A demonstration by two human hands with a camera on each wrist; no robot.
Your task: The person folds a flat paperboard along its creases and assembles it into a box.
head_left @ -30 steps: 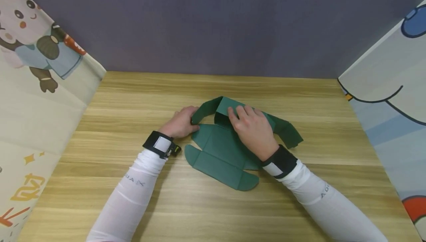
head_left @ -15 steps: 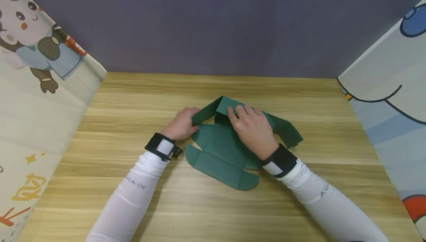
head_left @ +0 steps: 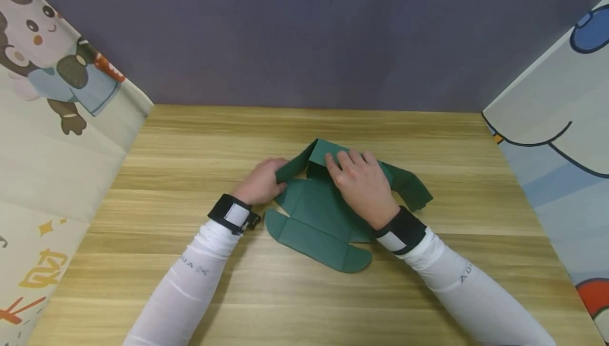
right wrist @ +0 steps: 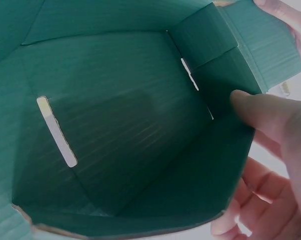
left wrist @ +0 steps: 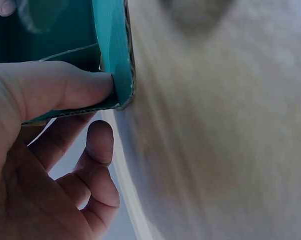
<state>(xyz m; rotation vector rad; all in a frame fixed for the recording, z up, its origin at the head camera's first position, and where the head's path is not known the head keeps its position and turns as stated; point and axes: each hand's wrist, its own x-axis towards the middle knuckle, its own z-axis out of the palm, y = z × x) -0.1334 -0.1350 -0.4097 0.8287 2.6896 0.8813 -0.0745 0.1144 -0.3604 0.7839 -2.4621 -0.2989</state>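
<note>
Much of the green cardboard [head_left: 314, 206] is lost behind the hands or past the edges.
In the head view, the right hand [head_left: 363, 190] covers part of the folded wall and base, and the left hand [head_left: 259, 182] has the ends of its fingers [left wrist: 100, 142] hidden behind the raised flap [head_left: 295, 165]. Both sleeves [head_left: 183, 282] run off the bottom edge. The left wrist view crops the cardboard at top and left, and blurs both the surface [left wrist: 225, 135] and a dark shape [left wrist: 198, 14] cut by the top edge. The right wrist view crops the cardboard at left, top and bottom.
</note>
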